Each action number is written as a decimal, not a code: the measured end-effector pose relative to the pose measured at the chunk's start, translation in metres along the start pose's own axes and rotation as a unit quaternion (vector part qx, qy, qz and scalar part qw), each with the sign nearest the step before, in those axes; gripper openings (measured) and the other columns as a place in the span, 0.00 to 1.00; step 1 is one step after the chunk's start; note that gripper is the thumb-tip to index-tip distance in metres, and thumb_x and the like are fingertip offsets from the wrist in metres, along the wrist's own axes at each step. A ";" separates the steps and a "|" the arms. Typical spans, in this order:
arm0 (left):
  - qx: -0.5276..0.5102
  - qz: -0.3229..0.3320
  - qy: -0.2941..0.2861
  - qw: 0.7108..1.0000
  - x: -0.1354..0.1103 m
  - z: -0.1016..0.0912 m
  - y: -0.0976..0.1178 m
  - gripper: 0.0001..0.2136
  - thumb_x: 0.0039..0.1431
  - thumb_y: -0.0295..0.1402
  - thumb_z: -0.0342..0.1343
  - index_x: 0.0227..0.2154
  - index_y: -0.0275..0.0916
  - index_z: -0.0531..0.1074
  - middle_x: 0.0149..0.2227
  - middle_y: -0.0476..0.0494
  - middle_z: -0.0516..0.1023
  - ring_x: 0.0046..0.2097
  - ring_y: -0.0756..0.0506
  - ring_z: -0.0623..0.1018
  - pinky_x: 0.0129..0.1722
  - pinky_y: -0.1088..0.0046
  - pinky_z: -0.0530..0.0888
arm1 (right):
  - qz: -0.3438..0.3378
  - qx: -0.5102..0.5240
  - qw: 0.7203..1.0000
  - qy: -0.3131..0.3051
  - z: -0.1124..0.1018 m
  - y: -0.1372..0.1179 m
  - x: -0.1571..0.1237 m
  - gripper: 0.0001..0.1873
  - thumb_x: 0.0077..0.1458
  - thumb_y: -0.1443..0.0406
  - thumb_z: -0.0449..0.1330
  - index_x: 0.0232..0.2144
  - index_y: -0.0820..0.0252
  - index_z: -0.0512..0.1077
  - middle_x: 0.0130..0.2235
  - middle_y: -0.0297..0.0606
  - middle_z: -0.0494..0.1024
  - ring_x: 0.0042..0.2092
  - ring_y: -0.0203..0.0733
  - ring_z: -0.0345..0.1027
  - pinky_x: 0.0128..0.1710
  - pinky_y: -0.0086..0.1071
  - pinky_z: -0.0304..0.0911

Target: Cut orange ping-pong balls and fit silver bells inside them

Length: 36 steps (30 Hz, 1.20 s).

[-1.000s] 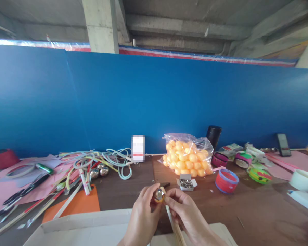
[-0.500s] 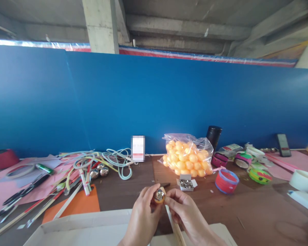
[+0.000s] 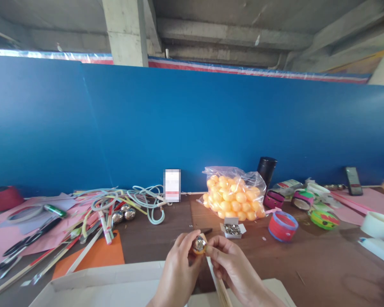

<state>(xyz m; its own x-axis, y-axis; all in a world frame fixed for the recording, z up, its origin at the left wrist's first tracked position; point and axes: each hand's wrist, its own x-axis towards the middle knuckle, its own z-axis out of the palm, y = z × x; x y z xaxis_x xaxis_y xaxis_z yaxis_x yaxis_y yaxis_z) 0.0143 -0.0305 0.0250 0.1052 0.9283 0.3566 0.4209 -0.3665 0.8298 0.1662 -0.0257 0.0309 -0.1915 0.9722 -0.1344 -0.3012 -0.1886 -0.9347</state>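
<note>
- Far out at nine o'clock from the silver ball (image 3: pixel 200 244): a red roll (image 3: pixel 5 198), set on the table (image 3: pixel 259 260) near the blue wall (image 3: pixel 192 128).
- Between eight and nine, nearer: a shallow, open-topped white cardboard box (image 3: pixel 115 267), pale inside, partly covered by the left hand (image 3: pixel 181 264) and wrist.
- Between nine and ten: a cluster of more silver balls (image 3: pixel 129 213), lying beside looped cords (image 3: pixel 157 222).
- Close in at eight: the left hand, thumb and fingers curled round the silver ball, parted only by its width. Grips it above the table, with an orange edge showing beneath.
- Close in at four: the right hand (image 3: pixel 227 260), thumb and forefinger nearly together at the ball's right edge, other fingers folded in. Cannot tell whether anything small is pinched there, nor whether the wooden strip (image 3: pixel 222 294) below is held.
- Between two and three, near: a small open white box (image 3: pixel 237 235), filled with shiny metal pieces.
- Between one and two: a clear plastic bag (image 3: pixel 230 172), packed with orange balls (image 3: pixel 241 197), just behind that box.
- At about two, beyond the bag: a black cylinder (image 3: pixel 266 170), upright.
- Between two and three, farther: a hollow red-and-blue band (image 3: pixel 282 233), red inside, then a green round case (image 3: pixel 324 219), contents hidden.
</note>
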 end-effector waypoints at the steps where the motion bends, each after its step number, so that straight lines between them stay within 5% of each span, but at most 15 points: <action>1: 0.001 -0.001 0.000 1.000 0.000 0.000 0.000 0.21 0.50 0.24 0.51 0.48 0.44 0.69 0.45 0.43 0.73 0.43 0.46 0.76 0.44 0.70 0.73 | -0.001 0.001 1.000 0.002 0.000 0.000 0.000 0.16 0.43 0.58 0.68 0.24 0.62 0.67 0.15 0.22 0.62 0.15 0.24 0.52 0.15 0.21 0.48; 11: 0.012 -0.005 0.000 1.000 0.000 0.000 0.004 0.19 0.50 0.25 0.51 0.46 0.46 0.70 0.42 0.45 0.74 0.40 0.47 0.76 0.40 0.73 0.74 | -0.002 0.001 1.000 0.005 -0.004 0.005 0.004 0.17 0.43 0.59 0.69 0.32 0.62 0.69 0.19 0.25 0.67 0.19 0.27 0.54 0.15 0.21 0.56; 23: 0.019 -0.006 -0.007 1.000 -0.001 0.000 0.010 0.17 0.51 0.25 0.51 0.44 0.46 0.71 0.39 0.45 0.75 0.36 0.47 0.77 0.36 0.74 0.74 | 0.007 -0.001 1.000 -0.011 -0.005 0.005 0.005 0.19 0.41 0.57 0.69 0.30 0.61 0.67 0.20 0.25 0.66 0.20 0.28 0.55 0.17 0.23 0.61; 36: -0.022 -0.011 0.012 1.000 0.001 0.003 0.005 0.18 0.49 0.25 0.53 0.44 0.45 0.72 0.41 0.45 0.76 0.39 0.46 0.76 0.38 0.72 0.74 | -0.003 -0.082 0.997 -0.010 -0.006 -0.004 0.003 0.18 0.44 0.54 0.66 0.28 0.60 0.66 0.18 0.24 0.64 0.19 0.28 0.55 0.17 0.22 0.54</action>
<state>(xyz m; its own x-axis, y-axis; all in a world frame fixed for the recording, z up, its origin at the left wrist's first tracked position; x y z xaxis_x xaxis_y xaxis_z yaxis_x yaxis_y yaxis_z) 0.0189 -0.0315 0.0282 0.0735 0.9348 0.3474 0.3836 -0.3481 0.8554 0.1723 -0.0212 0.0327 -0.2088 0.9701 -0.1235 -0.1461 -0.1558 -0.9769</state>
